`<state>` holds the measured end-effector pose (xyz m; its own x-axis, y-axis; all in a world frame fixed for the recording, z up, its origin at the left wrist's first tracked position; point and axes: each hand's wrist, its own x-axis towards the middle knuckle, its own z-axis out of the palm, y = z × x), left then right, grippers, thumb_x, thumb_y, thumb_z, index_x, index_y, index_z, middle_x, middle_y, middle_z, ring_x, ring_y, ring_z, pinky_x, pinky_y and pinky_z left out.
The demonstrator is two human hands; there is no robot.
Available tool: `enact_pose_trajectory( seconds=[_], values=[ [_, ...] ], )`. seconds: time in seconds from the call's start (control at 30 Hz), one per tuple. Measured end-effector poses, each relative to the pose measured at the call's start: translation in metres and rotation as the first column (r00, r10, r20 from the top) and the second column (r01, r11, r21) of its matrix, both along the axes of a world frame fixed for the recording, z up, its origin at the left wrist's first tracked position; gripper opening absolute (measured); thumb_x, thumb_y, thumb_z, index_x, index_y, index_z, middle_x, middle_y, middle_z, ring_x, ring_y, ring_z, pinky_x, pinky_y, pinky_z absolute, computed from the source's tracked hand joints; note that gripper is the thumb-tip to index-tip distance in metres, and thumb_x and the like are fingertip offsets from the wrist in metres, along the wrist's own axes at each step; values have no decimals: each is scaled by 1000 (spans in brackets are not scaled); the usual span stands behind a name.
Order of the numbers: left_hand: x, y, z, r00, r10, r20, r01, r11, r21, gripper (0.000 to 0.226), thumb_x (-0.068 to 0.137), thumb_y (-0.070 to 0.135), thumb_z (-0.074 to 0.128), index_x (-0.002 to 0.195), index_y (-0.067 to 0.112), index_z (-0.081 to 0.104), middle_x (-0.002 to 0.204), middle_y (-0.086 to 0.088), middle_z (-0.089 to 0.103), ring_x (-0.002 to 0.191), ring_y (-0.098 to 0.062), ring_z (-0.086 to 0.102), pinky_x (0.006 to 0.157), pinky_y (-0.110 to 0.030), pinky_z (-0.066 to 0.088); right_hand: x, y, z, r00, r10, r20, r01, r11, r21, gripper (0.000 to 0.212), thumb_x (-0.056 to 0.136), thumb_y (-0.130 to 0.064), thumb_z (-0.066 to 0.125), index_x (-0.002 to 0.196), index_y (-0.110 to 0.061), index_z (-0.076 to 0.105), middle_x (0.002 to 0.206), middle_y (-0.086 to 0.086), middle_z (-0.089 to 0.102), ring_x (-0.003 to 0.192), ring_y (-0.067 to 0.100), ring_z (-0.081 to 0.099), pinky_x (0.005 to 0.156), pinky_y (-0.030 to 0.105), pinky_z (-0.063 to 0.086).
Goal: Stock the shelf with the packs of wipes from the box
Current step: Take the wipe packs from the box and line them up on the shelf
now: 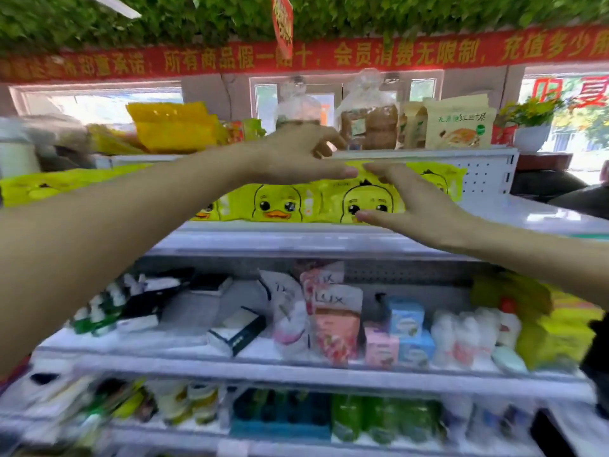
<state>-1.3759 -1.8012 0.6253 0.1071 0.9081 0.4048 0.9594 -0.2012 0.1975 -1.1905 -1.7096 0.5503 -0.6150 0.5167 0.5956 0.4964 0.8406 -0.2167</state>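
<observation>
A row of yellow-green packs of wipes (276, 204) with duck faces stands on the white shelf (296, 239) at chest height. More of the same packs lie blurred further left (49, 189). My left hand (296, 156) reaches over the row, its straight fingers touching the top edge of the rightmost front pack (365, 196). My right hand (408, 196) lies against that pack's face, with fingertips at its top and the thumb near its bottom. No box is in view.
Snack bags (458, 123) and yellow packets (174, 127) stand on the top shelf. Bare white shelf surface (534, 216) extends right of the wipes. Below are soap boxes (405, 334), a pink refill pouch (336, 321) and bottles (461, 338); green bottles (382, 417) fill the lowest shelf.
</observation>
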Motion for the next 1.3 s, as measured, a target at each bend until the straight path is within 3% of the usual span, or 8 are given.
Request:
enact_pose_trajectory(
  seconds=[0.17,0.43,0.57,0.7,0.8,0.93,1.17,1.3],
  values=[
    [-56,-80,-65,995,94,-44,-98,990,-103,65,89,54,54,146,28,35,151,7,40,135,-11,39,92,-15,27,-50,-71,-51,984,117,138,-98,986,-134,96,76,-77,50,149,-18,30,152,5,34,138,19,34,110,30,25],
    [-111,-134,-208,957,221,186,-165,947,-276,68,89,55,55,146,24,37,150,3,40,135,-15,40,108,-27,33,-106,-126,-182,935,261,241,-72,804,-591,72,92,-48,50,151,-17,24,156,0,25,141,14,27,108,18,18],
    [-119,-155,-303,852,325,411,-197,925,-324,51,93,42,59,137,19,49,140,1,51,128,-12,48,95,-20,37,-122,-134,-273,969,227,101,-45,559,-828,71,91,-49,52,151,-23,24,157,-4,23,140,15,32,111,24,26],
    [-136,-175,-389,710,522,473,-257,817,-517,44,92,38,61,129,16,55,128,1,58,118,-13,54,84,-25,45,-125,-130,-355,976,160,148,81,368,-926,69,93,-48,50,151,-19,25,156,-3,26,142,15,28,112,25,21],
    [-149,-186,-439,582,656,481,-294,721,-628,50,88,46,65,126,15,58,124,-6,62,115,-20,58,94,-34,49,-119,-127,-400,982,90,164,137,250,-958,72,89,-54,52,149,-21,31,154,0,32,140,18,33,115,29,24],
    [-153,-189,-506,405,768,497,-290,623,-726,53,82,53,67,119,15,61,119,-7,64,110,-18,59,93,-30,45,-113,-131,-464,974,-78,215,219,46,-975,81,77,-70,57,142,-23,44,143,-1,47,124,18,51,112,35,33],
    [-125,-195,-659,260,890,373,-221,431,-875,52,91,33,64,138,18,47,112,0,60,108,-15,56,80,-17,35,-112,-156,-614,931,-263,252,95,-493,-865,59,87,-47,60,136,-15,47,137,-1,50,124,17,49,96,36,46],
    [-113,-186,-723,196,910,364,-149,395,-907,44,91,33,63,130,16,51,114,1,60,112,-14,55,89,-22,39,-119,-167,-679,874,-377,308,10,-618,-786,68,88,-44,61,145,-15,35,145,0,42,127,20,48,97,35,45]
  ],
)
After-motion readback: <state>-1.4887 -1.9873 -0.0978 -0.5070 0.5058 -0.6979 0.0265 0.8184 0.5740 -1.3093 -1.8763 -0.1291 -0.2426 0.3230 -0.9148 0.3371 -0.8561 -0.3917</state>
